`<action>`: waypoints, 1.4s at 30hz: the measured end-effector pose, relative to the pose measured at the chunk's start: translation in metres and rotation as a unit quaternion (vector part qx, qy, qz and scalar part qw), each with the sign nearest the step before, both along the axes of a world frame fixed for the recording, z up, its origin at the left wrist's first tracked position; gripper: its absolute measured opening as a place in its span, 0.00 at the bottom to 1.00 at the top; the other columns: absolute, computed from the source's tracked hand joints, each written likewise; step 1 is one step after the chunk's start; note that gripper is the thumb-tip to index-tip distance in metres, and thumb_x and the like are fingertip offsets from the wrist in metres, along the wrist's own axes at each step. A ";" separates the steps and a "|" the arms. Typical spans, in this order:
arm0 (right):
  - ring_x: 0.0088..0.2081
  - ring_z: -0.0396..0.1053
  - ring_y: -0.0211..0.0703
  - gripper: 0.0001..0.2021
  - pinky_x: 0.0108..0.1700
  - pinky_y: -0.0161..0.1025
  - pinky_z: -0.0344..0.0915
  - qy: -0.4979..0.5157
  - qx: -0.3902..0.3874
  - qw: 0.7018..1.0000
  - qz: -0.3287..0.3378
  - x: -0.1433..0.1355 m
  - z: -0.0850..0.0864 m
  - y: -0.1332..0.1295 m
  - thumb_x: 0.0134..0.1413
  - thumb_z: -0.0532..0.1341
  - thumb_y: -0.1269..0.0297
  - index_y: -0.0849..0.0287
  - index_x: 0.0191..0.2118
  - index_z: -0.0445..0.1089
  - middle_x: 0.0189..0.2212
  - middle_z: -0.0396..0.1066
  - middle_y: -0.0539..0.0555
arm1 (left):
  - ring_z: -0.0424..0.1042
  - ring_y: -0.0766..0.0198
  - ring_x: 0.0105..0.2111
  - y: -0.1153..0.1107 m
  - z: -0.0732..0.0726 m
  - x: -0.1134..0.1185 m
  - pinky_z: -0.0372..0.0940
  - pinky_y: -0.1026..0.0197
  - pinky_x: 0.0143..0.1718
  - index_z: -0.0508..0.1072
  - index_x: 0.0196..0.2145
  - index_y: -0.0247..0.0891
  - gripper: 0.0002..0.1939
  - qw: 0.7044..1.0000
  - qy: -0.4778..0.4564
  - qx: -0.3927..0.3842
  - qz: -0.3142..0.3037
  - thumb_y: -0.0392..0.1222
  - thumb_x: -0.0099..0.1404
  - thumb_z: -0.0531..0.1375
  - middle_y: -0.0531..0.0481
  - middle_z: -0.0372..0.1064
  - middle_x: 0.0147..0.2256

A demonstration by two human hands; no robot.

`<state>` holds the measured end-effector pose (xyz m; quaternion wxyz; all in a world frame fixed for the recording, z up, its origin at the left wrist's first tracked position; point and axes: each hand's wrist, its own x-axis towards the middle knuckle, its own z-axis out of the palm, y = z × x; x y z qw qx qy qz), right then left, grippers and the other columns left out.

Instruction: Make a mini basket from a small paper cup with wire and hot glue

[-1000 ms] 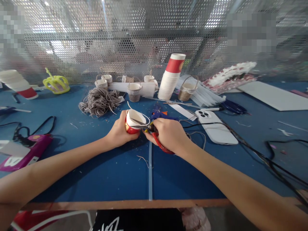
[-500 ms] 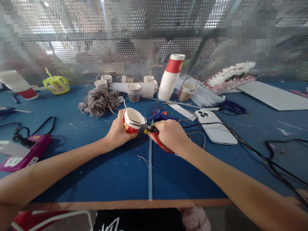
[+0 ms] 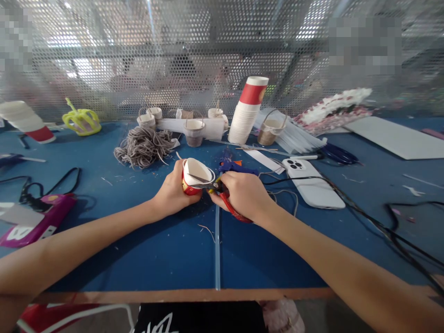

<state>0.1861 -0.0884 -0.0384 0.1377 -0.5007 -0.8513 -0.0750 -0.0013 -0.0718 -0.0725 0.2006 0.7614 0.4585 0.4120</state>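
Observation:
My left hand (image 3: 175, 187) is wrapped round a red and white paper cup (image 3: 197, 170), tilted so that its mouth faces up and toward me. The rim is partly cut, with a strip curling off at its edge. In my right hand (image 3: 244, 192) are scissors (image 3: 234, 208) with red handles and a yellow part near the pivot. Their blades point left and lie across the cup, one blade inside its mouth. My fingers hide part of the handles. Behind my right hand lies a blue glue gun (image 3: 229, 165), with a clear glue stick (image 3: 218, 249) stretching toward me.
A tall stack of paper cups (image 3: 243, 115) leans at the back, near several small cord-handled buckets (image 3: 194, 132) and a heap of grey cord (image 3: 142, 145). A white phone (image 3: 314, 185) and black cables (image 3: 367, 219) lie right; a purple tool (image 3: 43, 219) lies left.
The cup has shifted slightly right and turned in my left hand. The scissors have moved further along the rim, and their blades now look more open.

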 end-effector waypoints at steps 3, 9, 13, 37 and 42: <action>0.25 0.68 0.41 0.16 0.25 0.36 0.53 -0.006 -0.004 1.000 0.001 -0.001 0.001 -0.001 0.50 0.56 0.55 0.65 0.28 0.70 0.24 0.71 0.56 | 0.70 0.66 0.31 0.000 0.001 0.001 0.68 0.63 0.32 0.55 0.45 0.37 0.31 1.000 0.000 -0.010 0.000 0.35 0.45 0.64 0.51 0.68 0.35; 0.23 0.67 0.42 0.15 0.24 0.37 0.47 -0.035 -0.012 0.999 -0.031 -0.001 0.006 -0.003 0.51 0.55 0.56 0.63 0.26 0.71 0.23 0.72 0.56 | 0.71 0.64 0.31 -0.002 0.001 0.001 0.69 0.61 0.31 0.54 0.44 0.39 0.32 0.999 -0.016 -0.006 0.029 0.37 0.45 0.66 0.51 0.68 0.34; 0.24 0.68 0.44 0.15 0.25 0.37 0.47 -0.044 -0.018 0.998 -0.038 -0.001 0.008 -0.003 0.52 0.55 0.57 0.63 0.26 0.71 0.23 0.73 0.57 | 0.72 0.62 0.33 -0.002 0.001 0.001 0.70 0.59 0.33 0.54 0.45 0.39 0.33 0.998 -0.020 0.030 0.052 0.37 0.44 0.67 0.50 0.68 0.35; 0.22 0.69 0.45 0.18 0.24 0.37 0.47 -0.030 -0.009 0.998 -0.055 -0.006 0.005 -0.010 0.54 0.54 0.54 0.64 0.28 0.72 0.23 0.73 0.59 | 0.73 0.58 0.40 0.000 -0.008 -0.002 0.70 0.54 0.40 0.53 0.49 0.38 0.36 0.990 0.016 0.116 0.084 0.39 0.46 0.67 0.44 0.68 0.43; 0.24 0.70 0.47 0.19 0.25 0.38 0.48 -0.026 -0.050 0.996 -0.074 -0.006 0.005 -0.009 0.55 0.53 0.54 0.64 0.26 0.72 0.24 0.74 0.60 | 0.72 0.55 0.43 0.002 -0.009 -0.003 0.70 0.53 0.41 0.51 0.51 0.38 0.39 0.986 0.024 0.130 0.103 0.40 0.45 0.68 0.42 0.67 0.45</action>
